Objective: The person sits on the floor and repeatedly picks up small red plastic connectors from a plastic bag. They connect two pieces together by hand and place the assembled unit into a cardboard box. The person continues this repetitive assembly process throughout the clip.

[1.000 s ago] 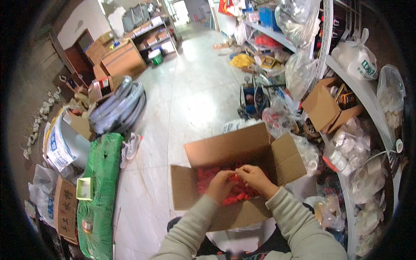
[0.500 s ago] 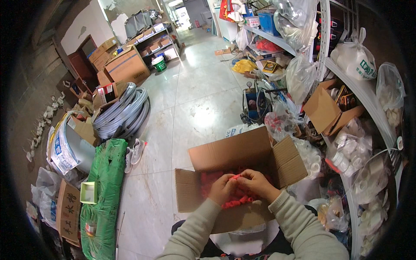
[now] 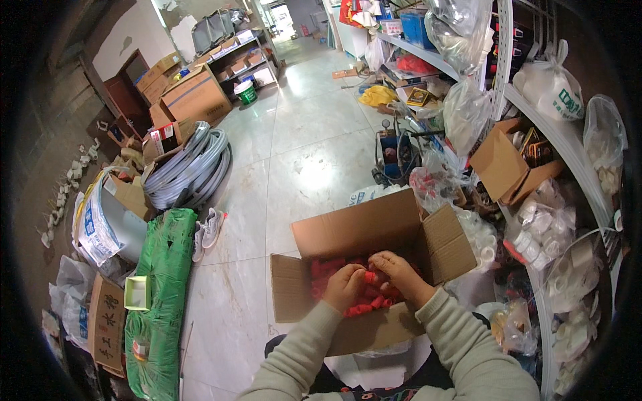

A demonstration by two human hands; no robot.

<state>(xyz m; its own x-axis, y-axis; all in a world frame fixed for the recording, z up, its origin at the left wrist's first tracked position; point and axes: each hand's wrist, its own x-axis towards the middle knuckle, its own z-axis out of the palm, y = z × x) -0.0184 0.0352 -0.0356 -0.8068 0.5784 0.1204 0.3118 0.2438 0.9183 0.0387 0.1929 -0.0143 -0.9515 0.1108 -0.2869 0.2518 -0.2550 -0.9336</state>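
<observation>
An open cardboard box [image 3: 354,224] stands in front of me with its flaps folded out. Inside lie many short red plastic pipe fittings [image 3: 364,309]. Over the box, my left hand [image 3: 344,287] is closed, its thumb and fingers pinching one red pipe fitting [image 3: 370,276]. My right hand [image 3: 401,273] is just to the right, close to that fitting, with its fingers curled together. Whatever its fingertips hold, if anything, is hidden.
Green-wrapped long bundle [image 3: 160,267], grey shoes [image 3: 210,230] and coiled grey pipe [image 3: 190,170] lie to the left. Shelving [image 3: 568,157] with bagged white fittings [image 3: 542,230] rises at the right. Beyond the box stands a blue machine with hoses [image 3: 394,154].
My hands have drawn slightly apart; they were together over one red piece. The right hand has shifted a little up and right, and more of the red fittings in the box shows.
</observation>
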